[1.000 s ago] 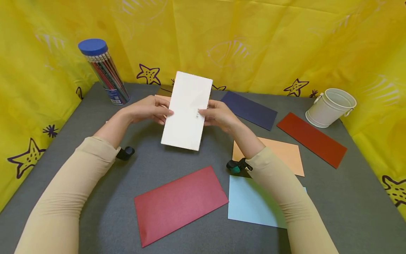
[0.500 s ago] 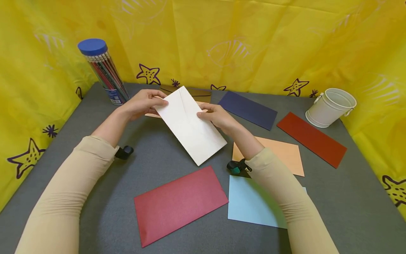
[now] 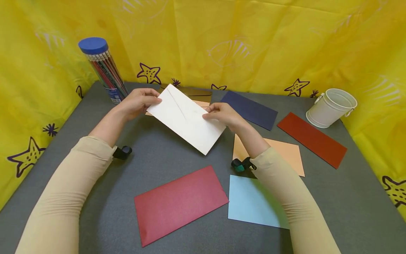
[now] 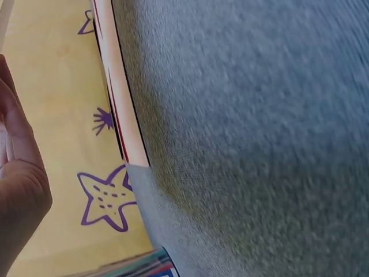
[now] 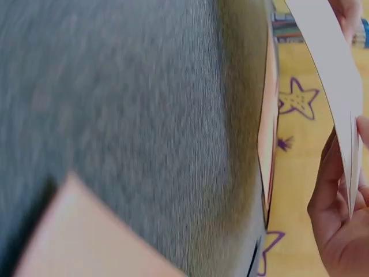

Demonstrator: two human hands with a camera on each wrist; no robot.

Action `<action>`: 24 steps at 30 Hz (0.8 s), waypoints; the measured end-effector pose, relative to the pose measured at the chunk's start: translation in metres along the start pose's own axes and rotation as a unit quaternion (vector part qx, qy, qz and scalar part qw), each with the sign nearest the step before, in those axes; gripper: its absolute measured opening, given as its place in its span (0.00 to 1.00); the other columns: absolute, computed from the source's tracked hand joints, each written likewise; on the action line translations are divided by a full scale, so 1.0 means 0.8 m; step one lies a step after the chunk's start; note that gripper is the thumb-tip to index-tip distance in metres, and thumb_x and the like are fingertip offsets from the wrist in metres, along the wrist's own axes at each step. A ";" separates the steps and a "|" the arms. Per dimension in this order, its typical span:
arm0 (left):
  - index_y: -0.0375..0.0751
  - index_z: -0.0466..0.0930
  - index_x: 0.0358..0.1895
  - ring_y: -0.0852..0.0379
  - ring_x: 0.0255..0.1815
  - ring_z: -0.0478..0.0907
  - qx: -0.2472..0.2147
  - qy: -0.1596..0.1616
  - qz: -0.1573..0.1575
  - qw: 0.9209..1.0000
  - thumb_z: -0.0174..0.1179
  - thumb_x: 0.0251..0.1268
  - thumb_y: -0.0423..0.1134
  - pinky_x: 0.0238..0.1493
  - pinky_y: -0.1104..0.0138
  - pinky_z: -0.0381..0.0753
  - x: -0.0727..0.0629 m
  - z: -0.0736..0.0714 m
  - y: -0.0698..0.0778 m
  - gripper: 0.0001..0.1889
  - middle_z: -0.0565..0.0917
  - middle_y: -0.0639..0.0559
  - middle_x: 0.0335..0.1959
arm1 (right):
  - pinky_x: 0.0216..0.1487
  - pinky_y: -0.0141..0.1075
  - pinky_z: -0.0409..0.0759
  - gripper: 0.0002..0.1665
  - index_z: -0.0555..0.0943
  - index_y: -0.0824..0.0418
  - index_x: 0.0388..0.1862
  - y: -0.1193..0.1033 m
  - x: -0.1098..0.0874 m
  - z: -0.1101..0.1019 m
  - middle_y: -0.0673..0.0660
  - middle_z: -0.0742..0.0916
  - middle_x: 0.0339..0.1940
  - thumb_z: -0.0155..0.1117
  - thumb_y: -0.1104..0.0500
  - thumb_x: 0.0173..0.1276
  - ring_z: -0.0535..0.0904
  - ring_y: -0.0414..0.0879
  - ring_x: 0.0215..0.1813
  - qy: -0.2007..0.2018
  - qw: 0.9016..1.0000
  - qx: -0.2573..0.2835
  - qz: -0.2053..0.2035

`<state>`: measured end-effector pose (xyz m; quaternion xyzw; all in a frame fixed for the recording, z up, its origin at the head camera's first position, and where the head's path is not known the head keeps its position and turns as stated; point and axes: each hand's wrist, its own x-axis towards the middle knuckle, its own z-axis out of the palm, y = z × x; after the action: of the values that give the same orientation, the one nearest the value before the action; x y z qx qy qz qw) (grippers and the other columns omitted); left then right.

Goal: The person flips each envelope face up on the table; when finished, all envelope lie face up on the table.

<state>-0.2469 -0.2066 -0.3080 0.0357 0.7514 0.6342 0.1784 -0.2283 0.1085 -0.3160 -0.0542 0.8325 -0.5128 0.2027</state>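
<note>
A white envelope is held above the table, tilted, its diagonal flap seam facing the head camera. My left hand pinches its upper-left end, thumb on top. On its right long edge my right hand grips with the thumb on the face and fingers behind. The right wrist view shows the envelope nearly edge-on, with the right hand around its near end. In the left wrist view only part of the left hand shows. Behind the white envelope lie a peach envelope and a brown one, partly hidden.
Flat on the grey table lie a dark red envelope, a light blue one, a peach one, a navy one and a rust-red one. A pencil tub and a white bucket stand behind.
The white envelope has turned from near upright to a slant and been flipped to its seam side. The left hand moved from its left edge to the upper-left end; the right hand shifted slightly right.
</note>
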 end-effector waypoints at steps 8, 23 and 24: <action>0.49 0.79 0.39 0.64 0.28 0.81 -0.004 -0.012 -0.029 1.000 0.57 0.72 0.36 0.33 0.70 0.80 -0.009 -0.020 -0.001 0.03 0.83 0.60 0.29 | 0.36 0.32 0.83 0.16 0.78 0.63 0.52 0.012 0.000 -0.021 0.54 0.82 0.41 0.66 0.61 0.66 0.81 0.42 0.35 -0.012 0.998 0.034 0.054; 0.31 0.75 0.47 0.64 0.29 0.81 0.205 -0.054 -0.169 0.962 0.64 0.65 0.36 0.37 0.71 0.86 -0.019 -0.035 0.007 0.14 0.80 0.55 0.30 | 0.29 0.28 0.83 0.12 0.85 0.69 0.41 0.011 0.004 -0.016 0.51 0.85 0.20 0.72 0.63 0.61 0.81 0.39 0.22 -0.002 0.994 0.056 0.094; 0.29 0.74 0.48 0.64 0.28 0.81 0.216 -0.052 -0.172 0.960 0.64 0.66 0.35 0.36 0.71 0.86 -0.019 -0.035 0.006 0.14 0.80 0.55 0.28 | 0.28 0.28 0.83 0.12 0.85 0.70 0.41 0.010 0.005 -0.014 0.51 0.85 0.19 0.72 0.63 0.61 0.81 0.39 0.21 -0.001 0.994 0.054 0.091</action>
<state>-0.2421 -0.2365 -0.2961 -0.0233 0.8551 0.4134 0.3121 -0.2355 0.1206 -0.3196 0.0325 0.8050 -0.5360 0.2521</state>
